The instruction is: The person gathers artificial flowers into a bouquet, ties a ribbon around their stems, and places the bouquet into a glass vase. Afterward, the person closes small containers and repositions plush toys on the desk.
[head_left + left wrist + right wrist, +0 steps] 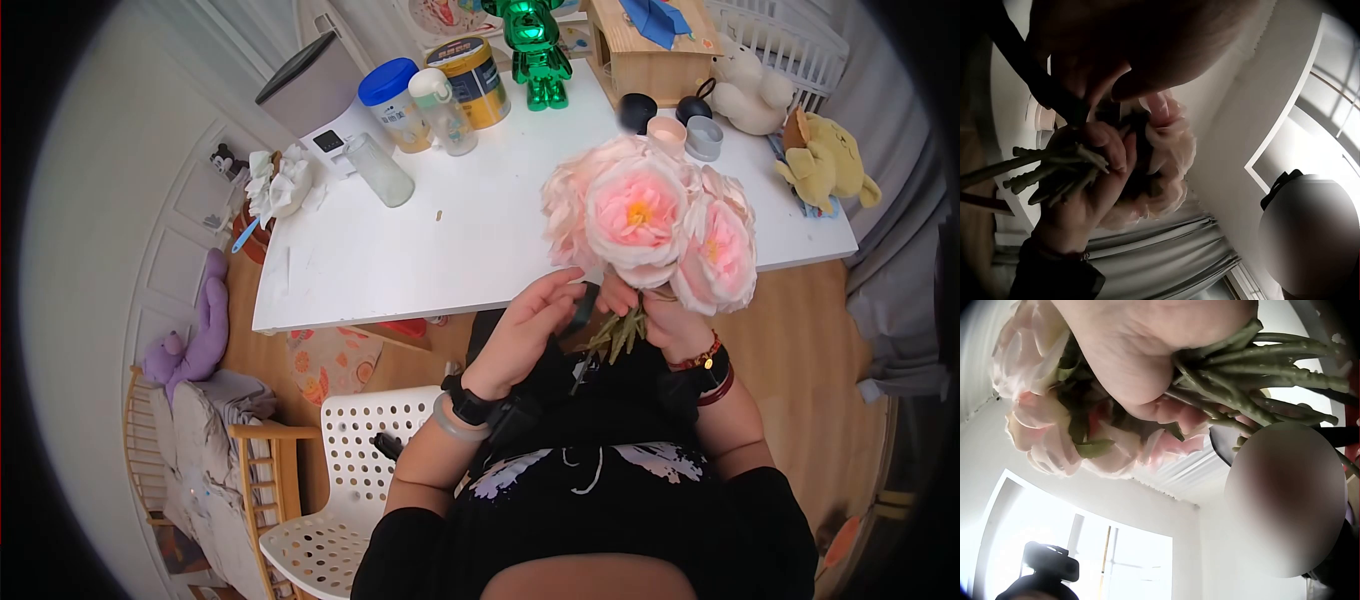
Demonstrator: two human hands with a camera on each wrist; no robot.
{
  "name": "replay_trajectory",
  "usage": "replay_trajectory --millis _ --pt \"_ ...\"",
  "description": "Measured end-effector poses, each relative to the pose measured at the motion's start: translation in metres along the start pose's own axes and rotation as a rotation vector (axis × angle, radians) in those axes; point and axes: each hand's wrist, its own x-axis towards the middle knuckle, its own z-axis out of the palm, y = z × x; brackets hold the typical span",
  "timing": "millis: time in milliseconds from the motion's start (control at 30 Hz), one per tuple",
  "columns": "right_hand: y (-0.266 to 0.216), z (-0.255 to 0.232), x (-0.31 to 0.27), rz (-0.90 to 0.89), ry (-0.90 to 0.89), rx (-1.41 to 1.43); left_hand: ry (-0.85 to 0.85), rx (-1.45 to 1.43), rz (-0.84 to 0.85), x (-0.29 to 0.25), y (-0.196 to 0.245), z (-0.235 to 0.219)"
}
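Observation:
My right hand (675, 325) grips a bunch of pale pink flowers (640, 205) by the stems, just under the blooms and over the table's front edge. The cut green stems (1266, 375) stick out past the palm in the right wrist view. To the left, my left hand (525, 325) pinches a dark green strip (582, 308), which looks like tape, between thumb and fingers. In the left wrist view this dark strip (1041, 78) runs down close to the right hand's fingers and the stems (1054, 172). Petals and fingers hide where strip and stems meet.
On the white table (470, 240) stand a glass bottle (382, 172), a blue-lidded tub (395, 100), a yellow can (472, 82) and a green figurine (537, 50). Small cups (704, 138) sit behind the blooms. A white chair (355, 450) is at the left.

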Motion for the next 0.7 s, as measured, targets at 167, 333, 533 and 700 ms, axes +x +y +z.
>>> replay_trajectory --millis 167,333,533,700 --pt "-0.002 0.001 -0.014 -0.379 0.211 0.071 -0.081 0.037 -0.022 0.003 -0.002 -0.014" --pt "0.005 -0.01 -0.012 -0.379 0.014 0.213 -0.092 0.103 0.081 0.005 0.01 -0.002" --pt "0.01 -0.012 -0.01 -0.276 0.03 0.117 -0.145 -0.07 -0.1 0.006 0.015 -0.005" --pt "0.014 -0.011 -0.008 -0.196 0.042 0.04 -0.179 -0.143 -0.127 0.008 0.004 -0.012"
